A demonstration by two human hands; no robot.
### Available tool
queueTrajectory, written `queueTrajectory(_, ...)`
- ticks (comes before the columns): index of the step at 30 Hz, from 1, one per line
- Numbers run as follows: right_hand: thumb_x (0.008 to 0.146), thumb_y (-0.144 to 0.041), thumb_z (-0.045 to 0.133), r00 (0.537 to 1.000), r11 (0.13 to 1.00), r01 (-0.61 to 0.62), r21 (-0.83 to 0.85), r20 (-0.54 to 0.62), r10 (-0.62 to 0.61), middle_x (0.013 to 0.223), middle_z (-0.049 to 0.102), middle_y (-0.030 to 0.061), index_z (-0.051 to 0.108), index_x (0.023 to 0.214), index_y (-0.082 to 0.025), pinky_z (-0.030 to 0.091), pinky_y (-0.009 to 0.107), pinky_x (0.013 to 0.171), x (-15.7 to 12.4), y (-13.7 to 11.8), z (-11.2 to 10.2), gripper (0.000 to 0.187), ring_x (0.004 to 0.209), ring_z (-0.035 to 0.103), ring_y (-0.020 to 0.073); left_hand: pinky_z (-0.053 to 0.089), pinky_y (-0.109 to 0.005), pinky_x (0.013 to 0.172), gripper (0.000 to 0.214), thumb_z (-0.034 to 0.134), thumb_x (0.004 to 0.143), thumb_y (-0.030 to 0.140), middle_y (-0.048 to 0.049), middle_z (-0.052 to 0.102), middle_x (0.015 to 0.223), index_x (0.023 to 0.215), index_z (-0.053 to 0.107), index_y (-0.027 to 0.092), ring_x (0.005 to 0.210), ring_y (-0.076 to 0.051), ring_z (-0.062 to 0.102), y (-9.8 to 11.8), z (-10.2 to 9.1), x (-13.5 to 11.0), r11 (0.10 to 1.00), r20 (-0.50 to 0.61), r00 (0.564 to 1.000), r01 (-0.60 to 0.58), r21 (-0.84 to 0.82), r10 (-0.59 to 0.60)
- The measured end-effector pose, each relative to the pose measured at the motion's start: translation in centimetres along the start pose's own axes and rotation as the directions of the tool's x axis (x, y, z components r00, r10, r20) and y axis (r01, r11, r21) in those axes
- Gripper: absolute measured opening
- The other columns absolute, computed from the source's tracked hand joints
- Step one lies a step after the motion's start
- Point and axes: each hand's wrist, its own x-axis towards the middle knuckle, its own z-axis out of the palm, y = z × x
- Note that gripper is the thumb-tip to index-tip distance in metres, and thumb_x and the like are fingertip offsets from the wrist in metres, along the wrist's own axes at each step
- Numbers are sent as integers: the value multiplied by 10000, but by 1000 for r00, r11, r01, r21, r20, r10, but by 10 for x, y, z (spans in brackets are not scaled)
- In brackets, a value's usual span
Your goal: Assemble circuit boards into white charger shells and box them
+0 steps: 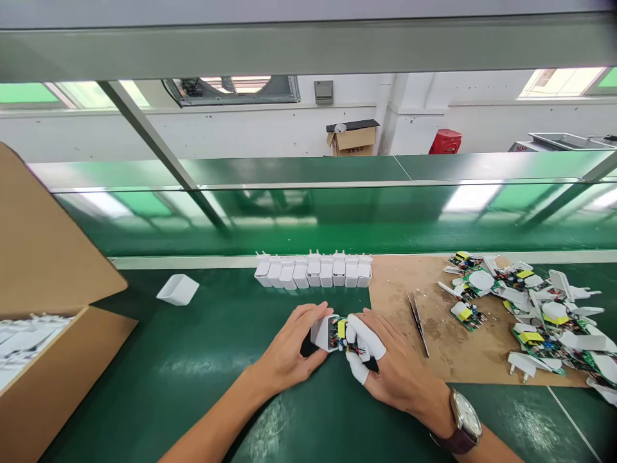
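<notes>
In the head view my left hand [295,347] is closed around a white plastic charger housing [321,333], held just above the green bench. My right hand [393,360], with white covers on some fingers and a watch at the wrist, pinches a small circuit board [341,331] with a yellow transformer. The board's left end meets the open mouth of the housing; how deep it sits inside I cannot tell. Behind my hands stands a row of white charger housings [313,271]. One more loose housing [178,289] lies to the left.
A cardboard box [72,366] of white parts stands at the left. To the right, metal tweezers [418,321] lie on a brown board [400,283]. Several circuit boards with white plug parts [535,315] are heaped there. A raised ledge [299,260] runs along the back.
</notes>
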Motion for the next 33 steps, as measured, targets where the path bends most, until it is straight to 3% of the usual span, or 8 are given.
queueTrajectory(17, 890, -70, 488, 1000, 999, -25, -37, 9, 25, 1237, 676, 170, 329, 1569, -127, 605, 548, 1001, 4, -4, 0, 699, 1116, 664, 324, 559, -450, 1056, 797, 655, 922, 92, -134, 669, 1365, 1616, 286, 220, 1272, -259, 566, 3, 0, 4, 999, 1, 1000, -29, 25, 29)
queueTrajectory(33, 906, -74, 493, 999, 1000, -18, -2, 50, 18, 1271, 650, 186, 375, 1526, -117, 575, 566, 1025, 0, -1, 1, 632, 1126, 633, 324, 561, -463, 1061, 796, 663, 925, 116, -116, 677, 1359, 1613, 289, 263, 1264, -260, 577, 3, 1, 2, 999, 32, 999, 41, 24, -42)
